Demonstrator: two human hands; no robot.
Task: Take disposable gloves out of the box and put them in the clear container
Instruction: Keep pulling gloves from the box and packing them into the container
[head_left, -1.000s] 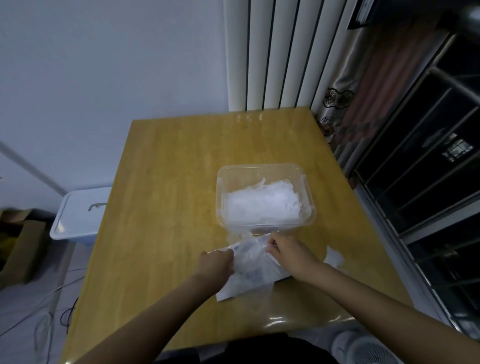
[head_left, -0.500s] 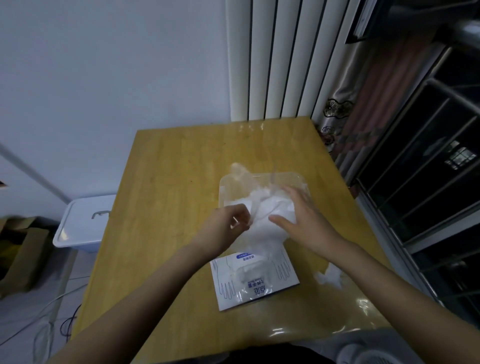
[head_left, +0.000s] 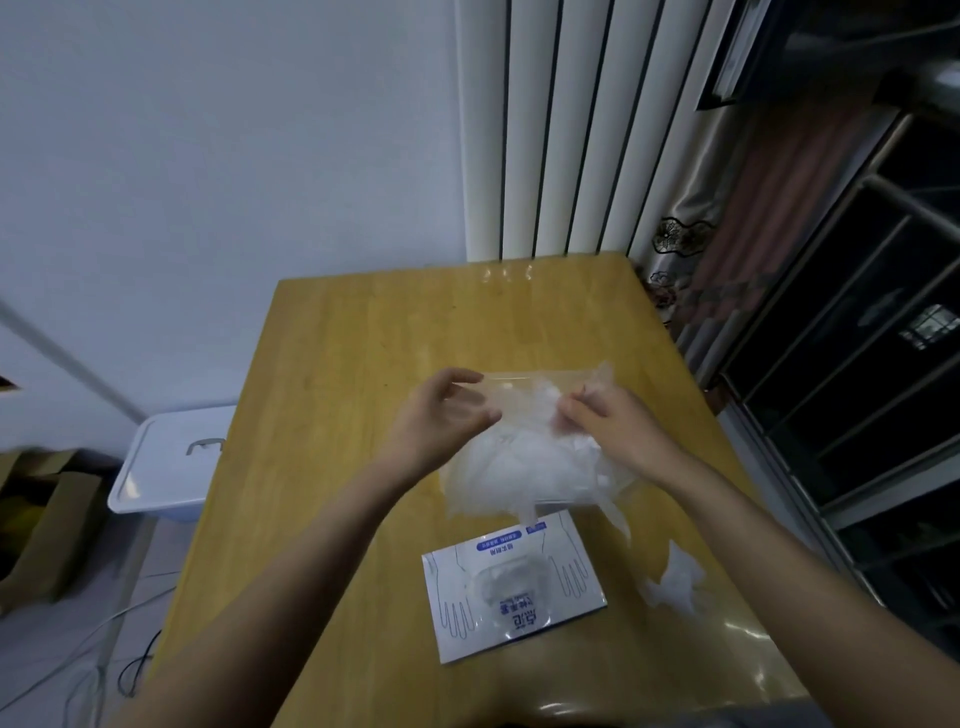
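The clear container (head_left: 540, 374) stands mid-table, heaped with white crumpled disposable gloves (head_left: 519, 462) that spill over its front edge. Both hands hover over it. My left hand (head_left: 441, 421) is at its far left corner, thumb and fingers curled round thin clear film. Above the right side of the heap, my right hand (head_left: 615, 428) pinches the same glove (head_left: 535, 408). The flat white and blue glove box (head_left: 514, 587) lies nearer to me on the table, its oval opening facing up.
A loose crumpled glove (head_left: 675, 582) lies on the wooden table (head_left: 353, 364) right of the box. A white lidded bin (head_left: 166, 462) and cardboard boxes (head_left: 47, 519) sit on the floor at left. Curtains and a dark window stand to the right.
Both hands left the glove box with a glove and carried it up over the container. They now work it above the heap, farther back than half a second ago.
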